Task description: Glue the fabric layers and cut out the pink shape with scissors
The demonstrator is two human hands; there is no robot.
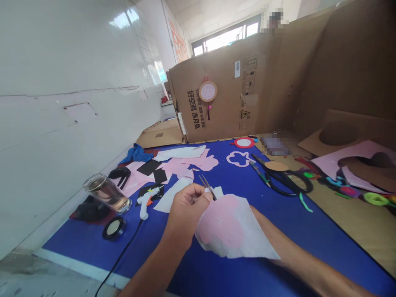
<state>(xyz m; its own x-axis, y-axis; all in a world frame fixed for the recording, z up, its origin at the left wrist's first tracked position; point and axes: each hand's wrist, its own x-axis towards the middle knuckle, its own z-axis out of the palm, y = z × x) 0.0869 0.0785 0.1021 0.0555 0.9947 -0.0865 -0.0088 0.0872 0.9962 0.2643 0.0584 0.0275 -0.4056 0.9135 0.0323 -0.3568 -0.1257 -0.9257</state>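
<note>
My left hand [185, 211] is closed on the edge of a white paper sheet [247, 243] with a pink rounded shape [221, 220] on it, held just above the blue mat [309, 231]. Thin metal scissor blades [207, 186] stick up beside my left thumb, at the sheet's top edge. My right forearm [297, 255] comes in from the lower right. The sheet hides my right hand, so neither its fingers nor what they hold can be seen.
A glue gun [147, 200], a glass jar on its side [107, 193], a black round lid [114, 228] and pink, white and black scraps [182, 165] lie left. Black scissors [286, 181], a pink flower outline [238, 159] and coloured rings [373, 199] lie right. A cardboard box [222, 103] stands behind.
</note>
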